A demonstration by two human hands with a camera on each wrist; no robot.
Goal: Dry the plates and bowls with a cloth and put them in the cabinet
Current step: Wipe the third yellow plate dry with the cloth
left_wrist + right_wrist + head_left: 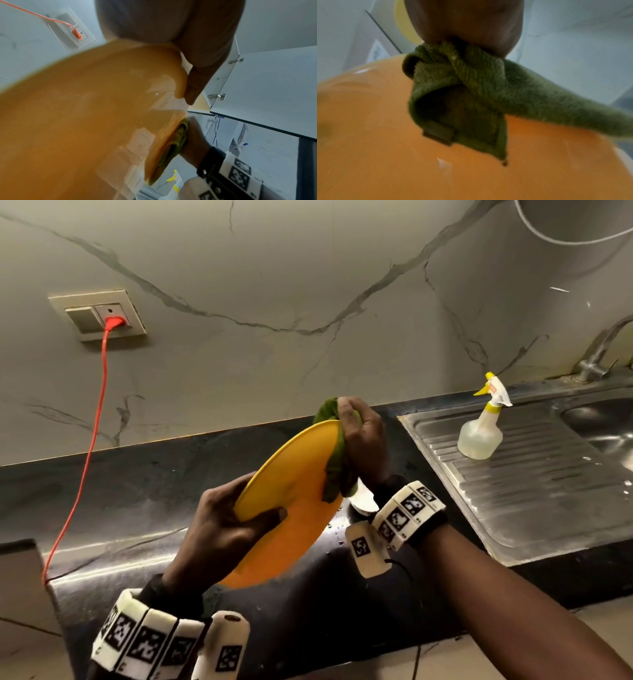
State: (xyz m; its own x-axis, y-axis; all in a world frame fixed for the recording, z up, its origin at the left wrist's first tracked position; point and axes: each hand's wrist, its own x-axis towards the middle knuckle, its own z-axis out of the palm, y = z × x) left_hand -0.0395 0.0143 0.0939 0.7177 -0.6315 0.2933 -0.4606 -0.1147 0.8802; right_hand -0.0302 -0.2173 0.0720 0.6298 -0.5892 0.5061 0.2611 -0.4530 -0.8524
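A yellow-orange plate (294,494) is held tilted above the dark counter. My left hand (222,522) grips its lower left rim, thumb on the near face, fingers behind. My right hand (363,440) holds a bunched green cloth (337,460) against the plate's upper right edge. The left wrist view shows the plate (85,121) close up, with the cloth (178,142) and right hand at its far edge. The right wrist view has the cloth (471,94) pressed on the plate (385,135), with drops on its surface. A white dish (363,501) lies on the counter behind the right wrist, mostly hidden.
A steel sink drainboard (531,481) lies to the right with a spray bottle (483,426) on it and a tap (599,354) behind. An orange cable (92,433) runs from the wall socket (109,316) down to the counter. An open cabinet door (274,88) hangs overhead.
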